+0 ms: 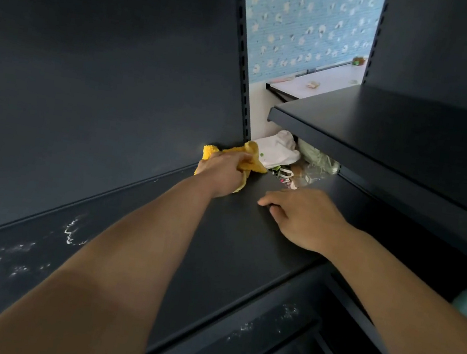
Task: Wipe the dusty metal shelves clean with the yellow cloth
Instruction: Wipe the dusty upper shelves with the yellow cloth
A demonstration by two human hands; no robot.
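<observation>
A dark metal shelf (215, 252) runs from lower left to the middle right. My left hand (224, 172) is stretched to its far end and grips the yellow cloth (251, 157), which is pressed onto the shelf in the back corner by the slotted upright. My right hand (302, 213) rests flat on the same shelf, nearer to me, fingers slightly curled and holding nothing. White dust smears (71, 233) mark the shelf at the lower left. A lower shelf (258, 330) below also shows dust specks.
A second dark shelf (382, 131) juts out at the right, above the wiped one. Beyond the shelf end lie white bags and plastic clutter (284, 151). The dark back panel (104, 83) rises at left. A white counter (323, 81) stands before blue patterned wallpaper.
</observation>
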